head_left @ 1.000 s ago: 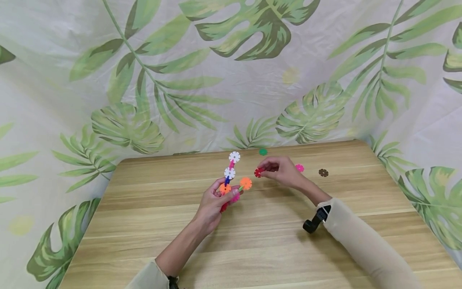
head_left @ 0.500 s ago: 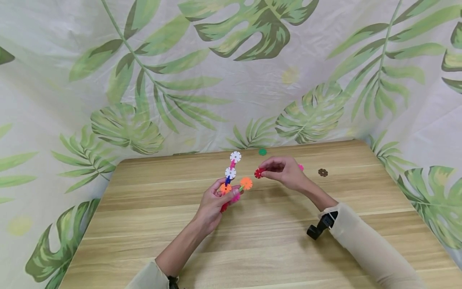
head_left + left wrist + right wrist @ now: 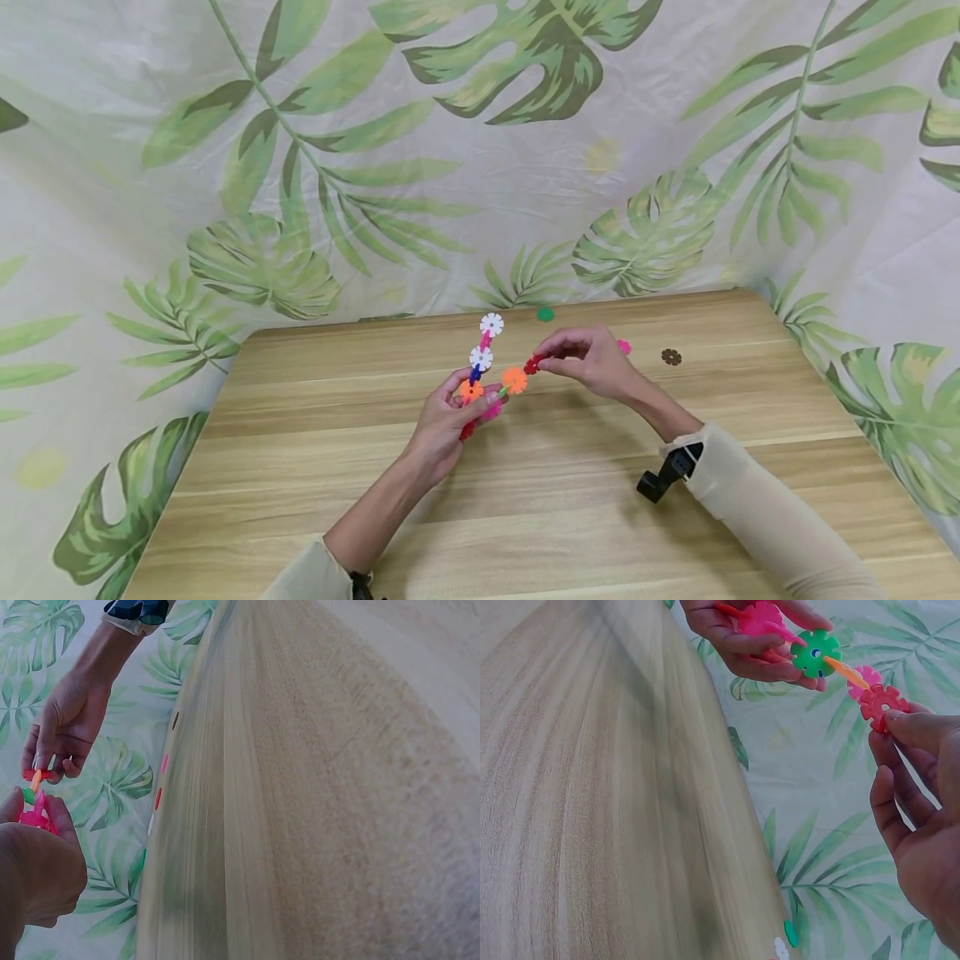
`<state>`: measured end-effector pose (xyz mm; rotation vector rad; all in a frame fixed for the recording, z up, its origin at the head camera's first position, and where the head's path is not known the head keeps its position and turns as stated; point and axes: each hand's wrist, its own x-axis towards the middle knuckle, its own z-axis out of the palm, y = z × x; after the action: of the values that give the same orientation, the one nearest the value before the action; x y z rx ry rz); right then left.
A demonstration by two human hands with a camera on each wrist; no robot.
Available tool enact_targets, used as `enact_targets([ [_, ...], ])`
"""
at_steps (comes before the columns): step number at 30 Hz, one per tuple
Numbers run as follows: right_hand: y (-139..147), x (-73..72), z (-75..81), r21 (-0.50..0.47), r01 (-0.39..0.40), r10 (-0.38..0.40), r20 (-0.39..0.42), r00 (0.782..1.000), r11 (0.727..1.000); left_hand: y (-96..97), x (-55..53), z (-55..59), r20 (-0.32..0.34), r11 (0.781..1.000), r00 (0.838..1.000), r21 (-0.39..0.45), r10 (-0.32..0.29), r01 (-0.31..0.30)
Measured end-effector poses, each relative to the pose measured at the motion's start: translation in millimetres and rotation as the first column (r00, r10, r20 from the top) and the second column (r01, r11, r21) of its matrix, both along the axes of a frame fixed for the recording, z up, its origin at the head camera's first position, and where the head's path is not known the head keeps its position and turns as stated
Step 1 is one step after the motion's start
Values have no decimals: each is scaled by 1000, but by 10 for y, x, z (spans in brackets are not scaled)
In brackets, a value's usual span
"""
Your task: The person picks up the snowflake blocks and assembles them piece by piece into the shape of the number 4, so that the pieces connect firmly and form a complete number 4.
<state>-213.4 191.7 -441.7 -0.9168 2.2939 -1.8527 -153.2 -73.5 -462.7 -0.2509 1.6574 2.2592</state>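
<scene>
A chain of small notched discs, apparently plastic and joined edge to edge at angles (image 3: 472,390), curves through the middle of the head view: white at its top, then pink, white, dark blue and orange, with red, pink and green lower down and a bright orange notched disc (image 3: 513,381) at its right end. A red notched disc with a hole at its centre (image 3: 883,707) meets that orange disc, which stands edge-on in the right wrist view; whether their slots are engaged cannot be told.

Fingers cover much of the chain's lower bend, and the left wrist view cuts off part of the nearer hand at its left edge.

The left hand (image 3: 441,421) grips the bend between thumb and fingers, the white discs rising above it. The right hand (image 3: 592,362) pinches the red disc at its fingertips, just right of the chain's end. Beyond it, at centre right, a pink disc (image 3: 624,347) and a brown disc (image 3: 671,357) lie on the wood-grain tabletop (image 3: 315,467).
</scene>
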Motion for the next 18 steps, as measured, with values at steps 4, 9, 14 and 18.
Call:
enact_targets([
  [4,-9,0,1,7,-1,1,-16,1000,1000,6,2,4,-1,1000,1000,-11,-3,3],
  [9,-15,1,-8,16,-4,5,-27,1000,1000,16,5,4,-11,1000,1000,-5,-18,18],
  [14,-11,11,-8,18,-5,6,-34,999,1000,30,17,18,-17,1000,1000,12,-26,26],
  [18,0,11,-13,17,-10,11,-35,999,1000,39,19,15,-18,999,999,20,-35,35],
])
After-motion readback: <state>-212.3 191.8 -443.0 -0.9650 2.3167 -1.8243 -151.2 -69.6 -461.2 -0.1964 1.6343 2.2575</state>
